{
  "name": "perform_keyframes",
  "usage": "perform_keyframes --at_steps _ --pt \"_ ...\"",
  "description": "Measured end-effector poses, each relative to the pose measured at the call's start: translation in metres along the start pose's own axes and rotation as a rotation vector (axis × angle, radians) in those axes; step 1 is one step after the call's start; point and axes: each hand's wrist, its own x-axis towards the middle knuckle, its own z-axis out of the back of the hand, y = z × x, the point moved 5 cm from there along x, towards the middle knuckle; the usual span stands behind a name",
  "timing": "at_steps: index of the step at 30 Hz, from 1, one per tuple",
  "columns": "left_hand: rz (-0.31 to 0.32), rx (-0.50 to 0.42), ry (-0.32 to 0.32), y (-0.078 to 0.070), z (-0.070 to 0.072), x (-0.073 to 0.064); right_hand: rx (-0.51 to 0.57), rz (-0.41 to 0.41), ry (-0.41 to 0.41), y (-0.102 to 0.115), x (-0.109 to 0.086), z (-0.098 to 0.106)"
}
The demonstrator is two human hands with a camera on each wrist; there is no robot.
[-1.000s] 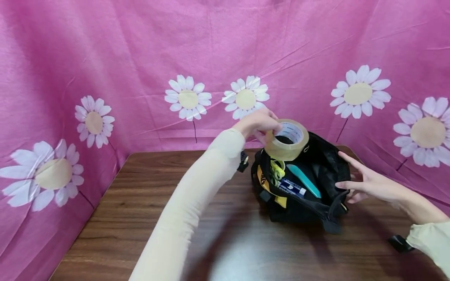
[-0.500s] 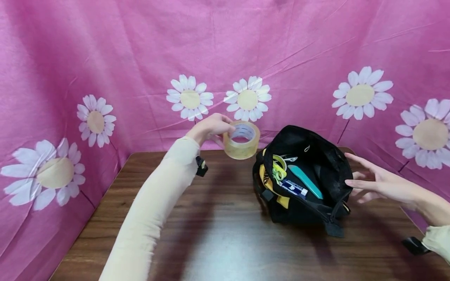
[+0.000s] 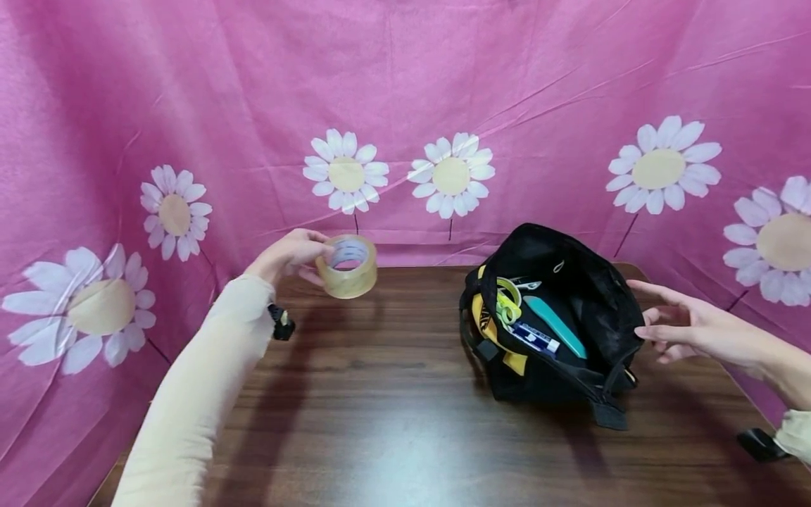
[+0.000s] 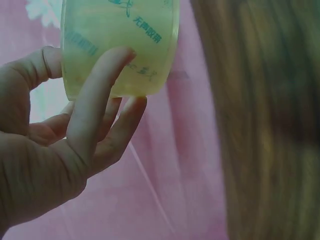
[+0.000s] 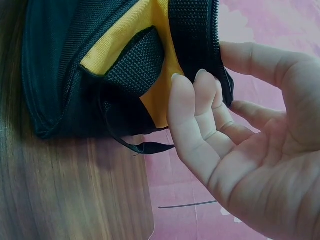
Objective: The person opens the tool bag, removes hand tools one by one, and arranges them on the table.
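In the head view, my left hand (image 3: 294,255) grips a wide roll of clear yellowish packing tape (image 3: 350,271) by its left side, over the table's far left part. The left wrist view shows one finger lying along the outer face of the tape (image 4: 155,60), others at its lower edge. At the right, my right hand (image 3: 690,324) holds the right rim of an open black tool bag (image 3: 538,380) with yellow trim. The right wrist view has fingertips (image 5: 181,95) by the yellow panel and other digits across the zipper edge.
Inside the bag lie a teal-handled tool (image 3: 556,327), a blue-and-white tube (image 3: 535,338) and a yellow-green ringed item (image 3: 507,303). The brown wooden table (image 3: 380,394) ends at a pink flowered cloth (image 3: 405,84) behind.
My left hand has lifted the tape roll from over the bag and carried it left and lower. My right hand stays at the bag's right rim, and the bag's mouth looks wider.
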Motion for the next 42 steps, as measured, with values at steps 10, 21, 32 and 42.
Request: perform_keyframes --at_steps 10,21,32,42 --pt "0.0 -0.156 -0.101 0.082 0.062 -0.021 0.052 0.033 0.046 -0.003 0.0 0.001" --pt "0.04 -0.293 -0.194 0.158 0.096 -0.057 0.077 0.031 0.052 -0.007 -0.005 -0.006" --pt "0.069 -0.503 -0.323 0.2 0.115 -0.07 0.151 0.073 0.1 -0.002 -0.003 -0.006" --pt "0.147 -0.588 -0.425 0.219 0.121 -0.077 0.135 0.054 0.066 -0.011 0.0 -0.005"
